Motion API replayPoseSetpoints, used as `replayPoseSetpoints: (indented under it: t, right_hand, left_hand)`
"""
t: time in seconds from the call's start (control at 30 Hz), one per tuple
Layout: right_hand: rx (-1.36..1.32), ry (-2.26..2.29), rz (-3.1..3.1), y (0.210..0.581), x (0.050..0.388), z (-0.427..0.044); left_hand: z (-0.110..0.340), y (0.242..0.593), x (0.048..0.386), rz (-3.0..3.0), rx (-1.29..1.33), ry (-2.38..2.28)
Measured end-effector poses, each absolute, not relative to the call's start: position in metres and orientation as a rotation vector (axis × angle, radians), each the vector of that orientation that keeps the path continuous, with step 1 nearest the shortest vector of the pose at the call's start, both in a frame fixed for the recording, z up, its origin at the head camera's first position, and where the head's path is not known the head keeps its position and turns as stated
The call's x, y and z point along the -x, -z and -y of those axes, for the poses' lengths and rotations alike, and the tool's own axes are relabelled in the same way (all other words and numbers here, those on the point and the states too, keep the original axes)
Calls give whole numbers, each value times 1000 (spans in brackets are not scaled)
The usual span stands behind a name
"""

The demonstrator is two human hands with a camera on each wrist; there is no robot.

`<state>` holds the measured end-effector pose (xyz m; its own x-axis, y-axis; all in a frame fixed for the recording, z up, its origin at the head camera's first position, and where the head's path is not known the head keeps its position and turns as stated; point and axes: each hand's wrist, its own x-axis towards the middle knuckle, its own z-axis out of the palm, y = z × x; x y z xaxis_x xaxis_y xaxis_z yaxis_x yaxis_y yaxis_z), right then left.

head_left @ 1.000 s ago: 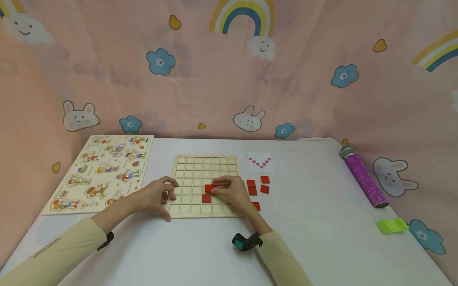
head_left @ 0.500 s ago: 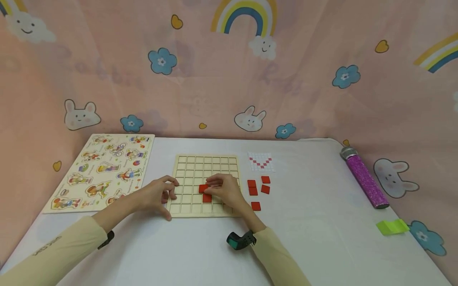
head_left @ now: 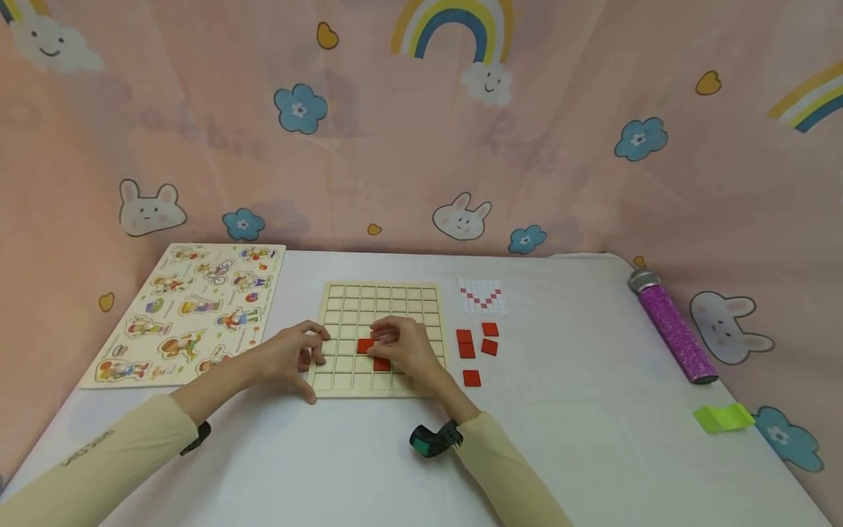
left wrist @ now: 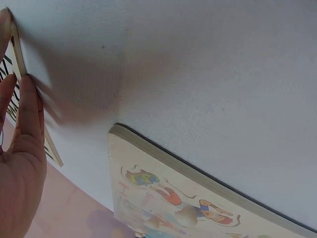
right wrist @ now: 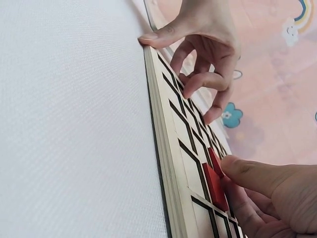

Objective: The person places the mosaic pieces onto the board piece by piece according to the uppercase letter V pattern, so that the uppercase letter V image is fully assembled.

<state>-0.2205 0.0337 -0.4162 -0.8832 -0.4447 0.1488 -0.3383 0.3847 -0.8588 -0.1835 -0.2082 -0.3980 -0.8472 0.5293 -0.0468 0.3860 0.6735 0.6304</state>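
A wooden grid board [head_left: 342, 301] lies at mid-table. My left hand [head_left: 285, 362] holds its near left corner and left side, thumb at the corner; the left wrist view also shows this hand [left wrist: 25, 163] against the board's edge. My right hand [head_left: 413, 353] pinches a red tile [head_left: 365, 345] at the grid, and its thumb partly covers that tile [right wrist: 214, 156] in the right wrist view. Another red tile [head_left: 381, 364] sits in a cell one row nearer and to the right, partly under the right hand. Whether the pinched tile lies flat in its cell, I cannot tell.
Several loose red tiles [head_left: 471, 378] lie right of the board, below a small pattern card [head_left: 483, 297]. A picture puzzle board [head_left: 191, 315] is at the left. Far right are a purple microphone [head_left: 675, 333] and a green piece [head_left: 723, 418].
My right hand has moved left across the grid with the red tile, from above the other tile to its upper left. My left hand has kept its place on the board.
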Motion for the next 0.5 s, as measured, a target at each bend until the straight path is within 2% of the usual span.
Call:
replayPoseSetpoints:
  t: [0.5]
  right_hand:
    - [664,1661,-2401,415,222,-43]
  left_hand:
    - [209,399,184,-2662,-771,-944]
